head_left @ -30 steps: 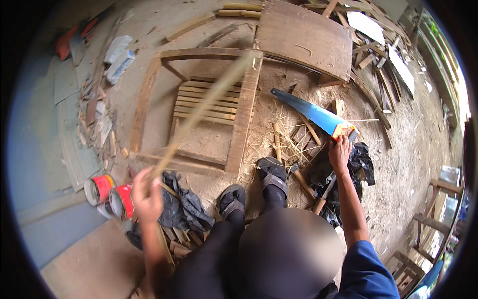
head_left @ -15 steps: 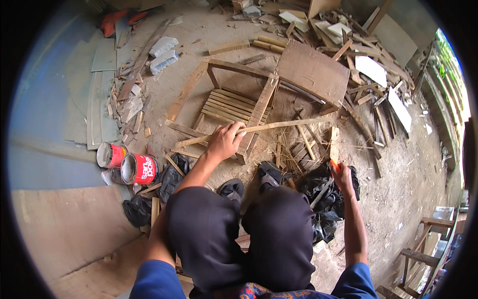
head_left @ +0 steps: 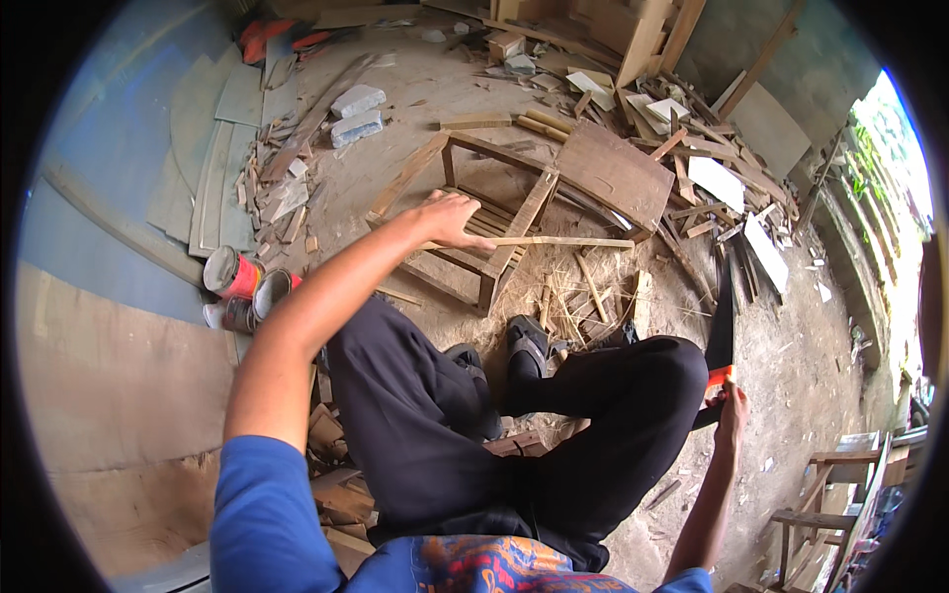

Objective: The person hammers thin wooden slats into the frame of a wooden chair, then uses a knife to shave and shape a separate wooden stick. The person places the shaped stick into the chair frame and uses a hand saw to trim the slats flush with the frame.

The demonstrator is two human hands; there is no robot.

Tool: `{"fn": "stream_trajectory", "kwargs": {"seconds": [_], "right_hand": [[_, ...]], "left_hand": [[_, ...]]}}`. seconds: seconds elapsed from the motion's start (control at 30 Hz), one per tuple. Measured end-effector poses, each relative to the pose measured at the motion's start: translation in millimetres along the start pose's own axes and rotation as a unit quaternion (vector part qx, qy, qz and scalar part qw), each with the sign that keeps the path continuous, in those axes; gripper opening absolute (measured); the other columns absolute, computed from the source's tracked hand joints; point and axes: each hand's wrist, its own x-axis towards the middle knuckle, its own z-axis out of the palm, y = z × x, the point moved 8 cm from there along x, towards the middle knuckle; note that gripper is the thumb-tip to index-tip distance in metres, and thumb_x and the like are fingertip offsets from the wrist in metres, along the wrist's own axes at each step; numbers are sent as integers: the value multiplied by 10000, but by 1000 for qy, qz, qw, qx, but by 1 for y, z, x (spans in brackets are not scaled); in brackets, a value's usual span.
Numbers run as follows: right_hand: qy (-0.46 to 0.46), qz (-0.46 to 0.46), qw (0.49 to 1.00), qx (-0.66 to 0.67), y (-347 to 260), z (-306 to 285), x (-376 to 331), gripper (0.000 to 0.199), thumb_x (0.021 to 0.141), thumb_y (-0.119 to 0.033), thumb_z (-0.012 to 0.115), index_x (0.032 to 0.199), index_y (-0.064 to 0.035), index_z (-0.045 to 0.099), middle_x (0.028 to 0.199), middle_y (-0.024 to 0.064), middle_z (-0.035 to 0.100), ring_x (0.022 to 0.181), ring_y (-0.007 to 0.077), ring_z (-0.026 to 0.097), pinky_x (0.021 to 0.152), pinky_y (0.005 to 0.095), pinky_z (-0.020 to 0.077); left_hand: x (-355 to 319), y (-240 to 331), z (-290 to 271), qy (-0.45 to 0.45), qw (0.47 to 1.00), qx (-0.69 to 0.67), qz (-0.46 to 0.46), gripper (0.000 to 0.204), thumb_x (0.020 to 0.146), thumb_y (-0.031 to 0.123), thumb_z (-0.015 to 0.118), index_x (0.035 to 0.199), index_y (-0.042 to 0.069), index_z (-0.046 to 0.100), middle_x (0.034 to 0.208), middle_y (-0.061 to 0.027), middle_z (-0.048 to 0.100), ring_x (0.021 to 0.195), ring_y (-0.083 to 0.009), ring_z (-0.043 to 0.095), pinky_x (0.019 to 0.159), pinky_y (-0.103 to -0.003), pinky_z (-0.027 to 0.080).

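My left hand (head_left: 450, 219) is over the wooden frame, its thumb stretched away from the fingers. The thumb tip meets a thin wooden strip (head_left: 563, 241), which lies across the frame's post and reaches out to the right. Part of the strip may be hidden under my hand and arm. A slatted wooden frame (head_left: 524, 212), like a piece of furniture on its side, rests on the ground before my feet. Beside my right knee, my right hand (head_left: 732, 410) is closed on a handsaw (head_left: 724, 321) with an orange handle, its dark blade pointing away from me.
Red paint cans (head_left: 232, 274) stand at the left by a wooden sheet (head_left: 109, 366). Scrap wood and white boards (head_left: 717, 183) are heaped at the far right. Pale blocks (head_left: 356, 128) lie far left. A wooden rack (head_left: 816, 519) stands at the lower right.
My left hand has slid left along the strip and its fingers have spread. My right hand has brought the saw nearer me and to the right, and my right knee has swung outward.
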Motion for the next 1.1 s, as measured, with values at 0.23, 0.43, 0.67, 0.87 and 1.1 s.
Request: {"fn": "stream_trajectory", "kwargs": {"seconds": [0.23, 0.43, 0.67, 0.87, 1.1], "right_hand": [[53, -240, 967, 66, -166, 12, -101, 173, 998, -192, 600, 909, -78, 505, 696, -27, 470, 627, 74, 434, 649, 257, 410], [-17, -279, 944, 176, -131, 115, -168, 214, 989, -181, 604, 1102, -25, 510, 651, -9, 500, 586, 65, 492, 646, 263, 457], [-210, -43, 961, 176, -21, 283, -228, 177, 929, -93, 644, 1036, -20, 523, 744, -6, 515, 592, 65, 461, 548, 235, 402], [-256, -130, 958, 20, -30, 302, -248, 272, 922, -115, 678, 1094, 14, 512, 857, 40, 570, 747, 84, 542, 671, 256, 463], [-241, -137, 961, -11, -21, 311, -246, 229, 917, -98, 652, 1066, 33, 538, 835, 73, 603, 743, 110, 583, 675, 273, 471]], "left_hand": [[-8, 42, 85, 80, 985, -98, -117, 1088, 735, 690, 696, 1462, -38, 343, 1457, -234, 434, 1380, -361, 393, 1181, -564, 210], [-11, 56, 83, 220, 963, -52, -145, 896, 747, 466, 748, 1403, -34, 400, 1325, -190, 526, 1265, -328, 472, 1076, -493, 324], [-8, 58, 73, 196, 975, -50, -93, 750, 831, 570, 655, 1247, -31, 490, 1313, -227, 538, 1217, -386, 525, 985, -516, 402], [8, 24, 86, 108, 945, -308, -14, 478, 998, 356, 419, 1174, -57, 583, 1242, -327, 588, 1181, -428, 571, 1004, -508, 439], [1, 25, 86, 180, 949, -245, -80, 181, 880, 32, 545, 1036, -10, 627, 1067, -297, 654, 1021, -446, 629, 866, -503, 502]]}}
